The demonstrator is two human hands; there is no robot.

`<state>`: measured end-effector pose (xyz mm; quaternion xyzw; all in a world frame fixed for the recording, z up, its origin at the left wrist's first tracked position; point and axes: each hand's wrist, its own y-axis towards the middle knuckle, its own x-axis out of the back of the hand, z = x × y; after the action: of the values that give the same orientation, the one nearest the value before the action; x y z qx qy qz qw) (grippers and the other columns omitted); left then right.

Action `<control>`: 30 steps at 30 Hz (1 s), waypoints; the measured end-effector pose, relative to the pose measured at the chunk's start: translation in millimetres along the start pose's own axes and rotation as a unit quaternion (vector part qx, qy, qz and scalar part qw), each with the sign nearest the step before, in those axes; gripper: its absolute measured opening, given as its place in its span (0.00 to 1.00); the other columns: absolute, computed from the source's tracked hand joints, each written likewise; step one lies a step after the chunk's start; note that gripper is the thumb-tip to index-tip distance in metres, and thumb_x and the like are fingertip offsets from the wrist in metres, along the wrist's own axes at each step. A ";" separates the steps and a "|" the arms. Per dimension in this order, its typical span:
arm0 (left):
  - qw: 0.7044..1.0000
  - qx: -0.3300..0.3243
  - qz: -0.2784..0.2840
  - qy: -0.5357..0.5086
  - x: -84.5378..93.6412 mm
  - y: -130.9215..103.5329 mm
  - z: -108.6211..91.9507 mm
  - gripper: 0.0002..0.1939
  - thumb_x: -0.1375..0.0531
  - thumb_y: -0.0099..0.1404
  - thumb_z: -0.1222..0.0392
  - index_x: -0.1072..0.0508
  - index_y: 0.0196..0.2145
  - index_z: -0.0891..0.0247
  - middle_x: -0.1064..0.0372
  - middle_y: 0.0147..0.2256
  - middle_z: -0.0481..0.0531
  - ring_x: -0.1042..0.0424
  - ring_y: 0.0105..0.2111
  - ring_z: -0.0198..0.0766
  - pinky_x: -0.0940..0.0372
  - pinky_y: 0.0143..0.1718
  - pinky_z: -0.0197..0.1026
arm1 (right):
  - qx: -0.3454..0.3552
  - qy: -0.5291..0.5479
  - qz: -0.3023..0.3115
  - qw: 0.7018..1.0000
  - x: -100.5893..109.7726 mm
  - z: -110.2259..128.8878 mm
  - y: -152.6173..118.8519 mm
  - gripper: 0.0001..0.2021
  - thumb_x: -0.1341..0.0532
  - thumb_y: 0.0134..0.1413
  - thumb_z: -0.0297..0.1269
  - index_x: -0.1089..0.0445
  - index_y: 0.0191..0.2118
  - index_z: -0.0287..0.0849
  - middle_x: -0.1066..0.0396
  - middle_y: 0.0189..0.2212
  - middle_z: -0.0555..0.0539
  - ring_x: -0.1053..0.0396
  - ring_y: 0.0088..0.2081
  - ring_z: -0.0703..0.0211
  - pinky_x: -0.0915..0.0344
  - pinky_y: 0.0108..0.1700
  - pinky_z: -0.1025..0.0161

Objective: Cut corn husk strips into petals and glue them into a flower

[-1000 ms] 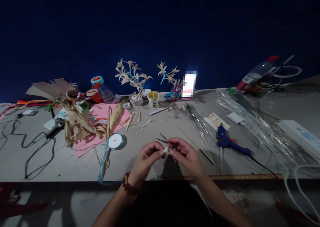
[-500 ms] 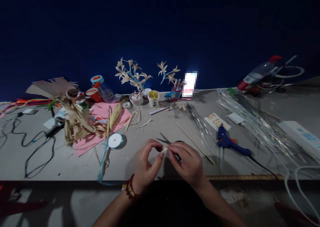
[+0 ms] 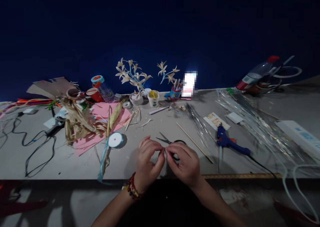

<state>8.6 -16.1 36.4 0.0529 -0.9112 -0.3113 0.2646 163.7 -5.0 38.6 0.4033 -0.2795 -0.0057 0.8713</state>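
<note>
At the table's near edge, the bare left hand (image 3: 149,160) and bare right hand (image 3: 184,160) pinch thumb to finger, fingertips nearly meeting; whatever they grip is too small to tell. Open black-handled metal scissors (image 3: 166,140) lie just beyond, partly behind the right hand, with a white spool of light-blue ribbon (image 3: 115,140) to the left.

It looks like a small craft workshop: a grey surface (image 3: 155,127) against a dark blue wall (image 3: 155,27). A blue glue gun (image 3: 226,141) serves as landmark; left of it lie scissors (image 3: 168,140), a ribbon spool (image 3: 115,140) and dried husks (image 3: 78,120), and beyond those, to its left, stand handmade-looking flowers (image 3: 132,74).
</note>
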 end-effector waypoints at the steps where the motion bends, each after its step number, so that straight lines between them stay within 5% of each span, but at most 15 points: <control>1: 1.000 0.000 -0.003 0.000 -0.3 0.0 -1.0 0.06 0.41 0.63 0.70 0.31 0.34 0.59 0.28 0.30 0.47 0.27 0.34 0.37 0.37 0.56 0.55 | 0.003 -0.001 -0.001 1.000 -0.5 0.1 -0.3 0.06 0.40 0.57 0.24 0.30 0.37 0.43 0.25 0.29 0.46 0.26 0.33 0.56 0.28 0.37 0.60; 10: 0.998 0.007 -0.042 0.040 8.3 2.7 7.1 0.06 0.44 0.62 0.70 0.32 0.33 0.60 0.30 0.29 0.48 0.29 0.33 0.38 0.36 0.54 0.55 | -0.029 -0.008 -0.023 0.999 4.6 -7.6 -1.9 0.05 0.39 0.57 0.26 0.31 0.36 0.44 0.26 0.28 0.47 0.27 0.31 0.58 0.29 0.35 0.60; 16: 1.000 -0.007 0.019 0.022 7.9 11.1 -5.9 0.07 0.41 0.63 0.68 0.29 0.39 0.60 0.26 0.34 0.49 0.27 0.36 0.40 0.40 0.57 0.56 | -0.026 -0.005 -0.013 1.000 2.0 -5.3 1.4 0.05 0.38 0.56 0.25 0.31 0.35 0.44 0.26 0.27 0.48 0.27 0.30 0.58 0.29 0.35 0.61; 27: 0.998 -0.004 -0.033 0.048 7.5 13.0 4.0 0.07 0.44 0.61 0.70 0.32 0.32 0.60 0.30 0.29 0.48 0.30 0.33 0.39 0.38 0.55 0.56 | -0.028 -0.011 -0.043 0.999 5.7 -9.2 -0.6 0.06 0.38 0.55 0.25 0.30 0.35 0.44 0.25 0.28 0.48 0.26 0.31 0.58 0.29 0.35 0.61; 30: 1.000 0.010 0.004 0.016 8.9 15.4 0.1 0.06 0.43 0.63 0.68 0.30 0.36 0.60 0.28 0.32 0.49 0.28 0.35 0.40 0.39 0.56 0.56 | -0.027 -0.005 -0.037 0.999 5.6 -7.6 1.7 0.06 0.38 0.55 0.25 0.30 0.35 0.44 0.25 0.27 0.48 0.27 0.30 0.58 0.29 0.34 0.61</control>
<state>2.0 -6.1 49.5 0.0564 -0.9101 -0.3005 0.2798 171.8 0.1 38.6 0.3900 -0.2685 -0.0474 0.8795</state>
